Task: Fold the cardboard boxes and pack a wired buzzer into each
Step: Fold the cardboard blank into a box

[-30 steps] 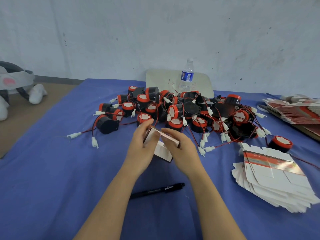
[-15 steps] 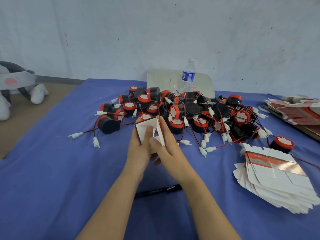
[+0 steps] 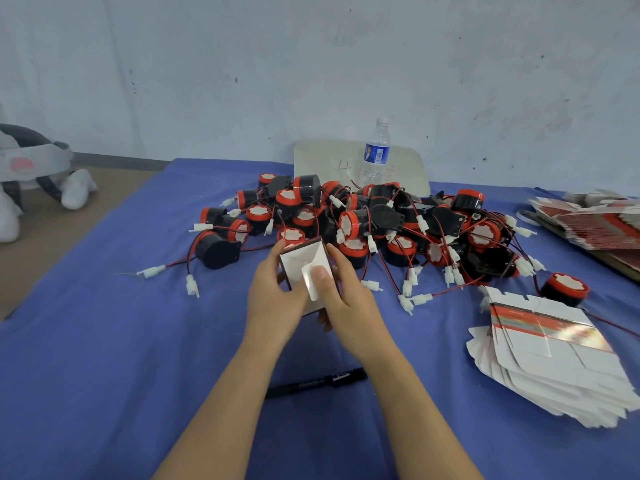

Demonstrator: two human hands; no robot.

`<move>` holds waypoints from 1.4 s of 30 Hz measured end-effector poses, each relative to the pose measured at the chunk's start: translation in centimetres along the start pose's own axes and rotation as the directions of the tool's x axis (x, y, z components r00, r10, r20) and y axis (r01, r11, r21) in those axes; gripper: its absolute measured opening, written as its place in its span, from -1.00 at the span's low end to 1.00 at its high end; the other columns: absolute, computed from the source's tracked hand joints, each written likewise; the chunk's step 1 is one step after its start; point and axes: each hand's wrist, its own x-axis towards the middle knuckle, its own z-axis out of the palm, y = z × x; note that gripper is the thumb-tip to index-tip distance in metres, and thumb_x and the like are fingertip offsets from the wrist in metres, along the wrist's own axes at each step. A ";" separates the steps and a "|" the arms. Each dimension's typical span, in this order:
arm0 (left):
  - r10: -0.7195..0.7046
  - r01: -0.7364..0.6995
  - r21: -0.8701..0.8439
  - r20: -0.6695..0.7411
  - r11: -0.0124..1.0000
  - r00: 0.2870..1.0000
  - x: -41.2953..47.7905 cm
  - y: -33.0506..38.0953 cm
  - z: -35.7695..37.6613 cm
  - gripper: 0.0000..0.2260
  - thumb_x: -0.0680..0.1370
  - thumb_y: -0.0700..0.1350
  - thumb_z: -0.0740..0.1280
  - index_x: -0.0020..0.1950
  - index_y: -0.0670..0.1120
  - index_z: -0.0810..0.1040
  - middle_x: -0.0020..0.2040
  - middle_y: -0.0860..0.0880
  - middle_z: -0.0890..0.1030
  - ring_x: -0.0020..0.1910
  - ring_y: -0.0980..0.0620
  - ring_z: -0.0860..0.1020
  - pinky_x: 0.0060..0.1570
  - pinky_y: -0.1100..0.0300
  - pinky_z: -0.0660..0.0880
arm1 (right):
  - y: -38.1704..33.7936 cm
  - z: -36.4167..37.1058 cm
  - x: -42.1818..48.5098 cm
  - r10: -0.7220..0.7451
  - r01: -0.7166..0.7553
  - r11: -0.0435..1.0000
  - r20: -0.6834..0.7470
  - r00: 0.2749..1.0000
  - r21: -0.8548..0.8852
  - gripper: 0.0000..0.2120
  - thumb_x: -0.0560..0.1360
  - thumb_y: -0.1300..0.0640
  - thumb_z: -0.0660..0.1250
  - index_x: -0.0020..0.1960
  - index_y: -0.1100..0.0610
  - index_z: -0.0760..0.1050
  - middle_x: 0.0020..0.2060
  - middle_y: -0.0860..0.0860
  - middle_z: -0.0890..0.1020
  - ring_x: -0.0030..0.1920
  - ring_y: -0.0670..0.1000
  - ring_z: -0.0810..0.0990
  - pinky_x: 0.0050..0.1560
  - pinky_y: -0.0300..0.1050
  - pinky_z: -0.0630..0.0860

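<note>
The buzzer pile (image 3: 381,230) lies on the blue tabletop (image 3: 104,341): black-and-red units with red-black leads and white plugs, tangled together.

Box (image 3: 297,263): held above the tabletop, just in front of the pile's near edge, partly formed, with its white face toward the camera.

Left hand (image 3: 273,299): grips the box from its left side, fingers curled round it.

Right hand (image 3: 349,303): holds the box from its right side. The thumb (image 3: 321,274) presses a white flap (image 3: 311,289) against the white face.

Flat boxes (image 3: 547,355): a fanned stack in front of the pile and to its right. A second stack (image 3: 595,223) lies right of the pile.

One buzzer (image 3: 564,289) sits apart, just off the pile's right edge.

Pen (image 3: 315,384): in front of the pile, partly hidden under the forearms.

Bottle (image 3: 375,154): upright behind the pile.
</note>
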 end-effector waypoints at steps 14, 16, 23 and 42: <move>0.046 -0.050 0.024 0.141 0.998 0.989 -0.2 0.2 -0.1 -0.48 0.55 -0.10 0.33 0.49 0.08 0.27 0.31 0.10 0.48 0.23 0.14 0.49 0.04 0.32 0.54 | 0.4 -1.3 0.2 0.143 -0.123 0.979 -0.122 0.982 0.162 -0.66 0.62 -0.14 0.07 0.31 -0.12 0.45 -0.30 -0.12 0.58 -0.40 -0.13 0.48 -0.40 -0.26 0.43; 0.087 -0.099 0.081 0.137 0.992 0.987 -0.4 0.2 0.2 -0.45 0.57 -0.07 0.31 0.52 0.07 0.20 0.38 0.09 0.40 0.32 0.13 0.41 0.25 0.15 0.46 | 0.3 -1.2 0.2 0.169 -0.139 0.963 -0.116 0.979 0.233 -0.65 0.64 -0.13 0.04 0.19 -0.04 0.53 -0.38 -0.09 0.56 -0.44 -0.10 0.46 -0.44 -0.23 0.41; 0.211 -0.201 0.314 0.000 0.928 0.977 -1.0 -0.3 1.2 -0.39 0.59 -0.09 0.28 0.56 -0.02 0.04 0.44 0.05 0.27 0.21 0.34 0.20 -0.04 0.74 0.16 | -0.6 -0.2 0.0 0.212 -0.198 0.882 0.016 0.977 0.427 -0.62 0.62 -0.15 0.06 0.24 -0.01 0.52 -0.08 0.01 0.70 -0.15 0.00 0.68 -0.24 -0.08 0.62; 0.337 -0.353 0.279 0.106 0.893 0.936 -1.5 -0.1 1.0 -0.22 0.55 -0.16 0.35 0.41 0.42 -0.12 0.47 0.13 0.27 0.35 0.18 0.34 0.09 0.19 0.53 | -0.6 -1.4 -0.2 0.161 -0.156 0.982 -0.044 0.986 0.103 -0.43 0.42 -0.33 0.14 0.19 0.09 0.44 -0.43 -0.22 0.58 -0.43 -0.16 0.52 -0.41 -0.30 0.43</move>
